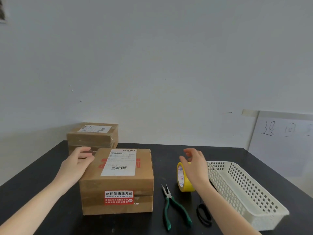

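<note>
While left hand [76, 164] lies loose on the "此标签撕毁无效" box [118, 183] — right hand [194, 167] hovers slack over tape [184, 186].

Soft, even, rather dim light leaves the wall [152, 48] grey-green. The cardboard box [118, 184] casts only faint shadow on the black table [42, 192]. Wide-angle distortion bends the edges, and the shipping label [120, 163] print is blurred.

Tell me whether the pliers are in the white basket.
No, the pliers lie on the black table, beside the basket.
</note>
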`<state>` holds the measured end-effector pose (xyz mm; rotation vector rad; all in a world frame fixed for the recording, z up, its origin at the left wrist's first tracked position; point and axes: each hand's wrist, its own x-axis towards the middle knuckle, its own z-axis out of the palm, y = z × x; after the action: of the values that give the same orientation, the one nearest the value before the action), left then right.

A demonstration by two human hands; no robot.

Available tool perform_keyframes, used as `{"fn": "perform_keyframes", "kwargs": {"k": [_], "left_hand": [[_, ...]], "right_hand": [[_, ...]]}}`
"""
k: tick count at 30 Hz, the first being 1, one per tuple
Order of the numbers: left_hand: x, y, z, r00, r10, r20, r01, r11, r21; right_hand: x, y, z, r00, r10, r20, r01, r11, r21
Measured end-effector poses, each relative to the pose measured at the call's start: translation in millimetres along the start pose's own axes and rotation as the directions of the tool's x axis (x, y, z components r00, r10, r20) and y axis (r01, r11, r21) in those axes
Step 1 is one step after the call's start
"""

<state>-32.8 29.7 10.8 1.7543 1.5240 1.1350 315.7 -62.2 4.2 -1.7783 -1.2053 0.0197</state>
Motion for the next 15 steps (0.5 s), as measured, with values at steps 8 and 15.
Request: {"fn": "perform_keyframes", "kwargs": {"k": [8,15], "left_hand": [[-4.9,4.6,15.0,0.986,0.141,0.083,-0.156,0.965,0.209],[-1.6,-4.5,20.0,0.982,0.176,0.072,-0.189,0.942,0.279]], "right_hand": [[8.0,31.5,0.4,0.825,0.453,0.337,-0.466,0.884,-0.048],[9.7,42.5,6.8,0.848,0.330,0.415,-0.372,0.928,0.023]]}}
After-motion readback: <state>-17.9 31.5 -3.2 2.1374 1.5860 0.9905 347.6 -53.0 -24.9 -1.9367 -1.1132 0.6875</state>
